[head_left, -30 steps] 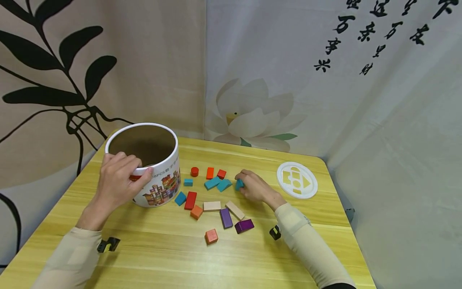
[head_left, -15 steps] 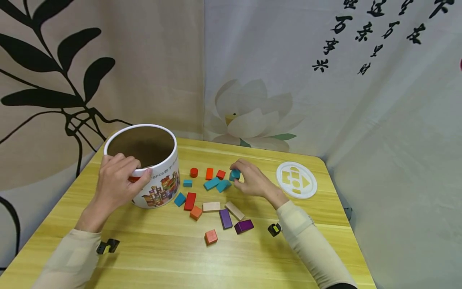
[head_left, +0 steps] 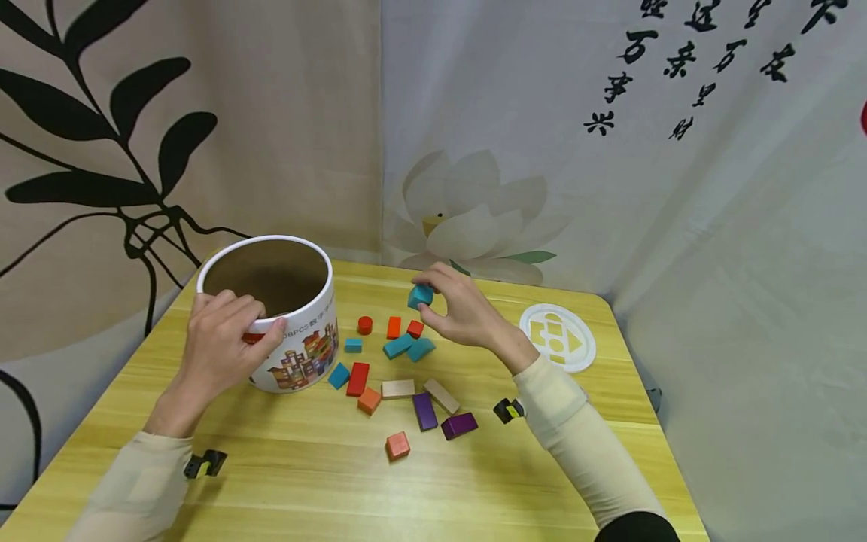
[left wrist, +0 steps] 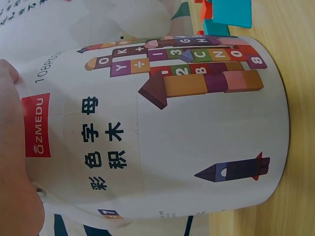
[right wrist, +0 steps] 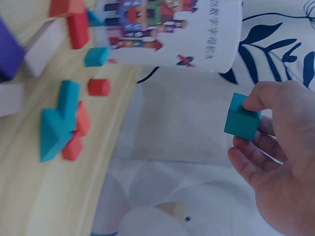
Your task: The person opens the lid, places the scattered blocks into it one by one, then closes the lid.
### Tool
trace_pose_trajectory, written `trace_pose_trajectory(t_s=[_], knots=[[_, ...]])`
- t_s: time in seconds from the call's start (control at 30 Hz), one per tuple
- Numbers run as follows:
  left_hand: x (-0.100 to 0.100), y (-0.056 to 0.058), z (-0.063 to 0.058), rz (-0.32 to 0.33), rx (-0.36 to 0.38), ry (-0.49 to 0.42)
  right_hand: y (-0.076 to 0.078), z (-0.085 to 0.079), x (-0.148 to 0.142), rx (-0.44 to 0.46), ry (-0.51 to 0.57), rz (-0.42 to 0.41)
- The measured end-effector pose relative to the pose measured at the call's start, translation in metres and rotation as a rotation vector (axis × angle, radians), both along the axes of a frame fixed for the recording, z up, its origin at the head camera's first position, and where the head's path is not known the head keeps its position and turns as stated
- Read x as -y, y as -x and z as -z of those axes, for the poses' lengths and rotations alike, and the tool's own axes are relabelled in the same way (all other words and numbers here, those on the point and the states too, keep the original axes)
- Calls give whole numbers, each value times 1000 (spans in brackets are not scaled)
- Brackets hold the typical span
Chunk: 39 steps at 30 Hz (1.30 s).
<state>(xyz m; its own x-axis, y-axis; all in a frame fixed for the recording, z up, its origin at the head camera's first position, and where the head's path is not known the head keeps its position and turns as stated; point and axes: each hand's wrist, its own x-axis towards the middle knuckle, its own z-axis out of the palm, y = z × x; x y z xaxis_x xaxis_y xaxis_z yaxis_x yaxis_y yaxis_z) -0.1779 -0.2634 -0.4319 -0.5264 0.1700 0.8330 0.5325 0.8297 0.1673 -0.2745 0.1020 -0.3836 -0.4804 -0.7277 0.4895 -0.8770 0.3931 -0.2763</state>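
A large white bucket [head_left: 308,331] with printed building-block pictures stands at the table's left. My left hand [head_left: 226,331] grips its near rim, fingers hooked over the edge and thumb on the outer wall. The bucket's floor is hidden from the head view. My right hand [head_left: 467,309] pinches a teal cube block [head_left: 421,296] between thumb and fingers, above the table and right of the bucket. In the right wrist view the teal cube [right wrist: 242,117] is plainly off the tabletop. Below it lie a long teal block [head_left: 398,345] and a teal triangular block [head_left: 421,348].
Between bucket and right arm lie a red cylinder [head_left: 365,325], red block [head_left: 357,379], orange cube [head_left: 369,400], pale blocks [head_left: 397,388], purple blocks [head_left: 424,412] and a salmon cube [head_left: 397,446]. A white lid [head_left: 558,363] with cut-out shapes lies at the right. Curtains hang behind.
My right hand has lifted the teal cube from the table, moving up and to the left towards the bucket. The left hand keeps its grip on the rim.
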Motion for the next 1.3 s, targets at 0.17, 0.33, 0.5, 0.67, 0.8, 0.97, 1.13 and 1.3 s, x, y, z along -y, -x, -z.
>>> trace_pose_trajectory(t_s=[0.17,0.33,0.5,0.67,0.8,0.97,1.13,1.3], knots=[[0,0,0,-2,9,-5,-2,-21,21,-46,28,-53],[-1,0,0,-1,8,-3,-2,-40,47,-88,46,-104],[-1,0,1,5,4,-3,-3,-55,72,-85,36,-131],[-1,0,1,7,5,-2,-1,-67,95,-61,16,-154],[0,0,0,13,-3,0,1,-72,112,-52,-26,-150],[0,0,0,18,-14,8,4,-75,131,-44,-82,-139],[0,0,0,19,-17,9,8,-75,149,-48,-131,-120],[-1,1,0,18,-22,11,9,-75,165,-24,-173,-126]])
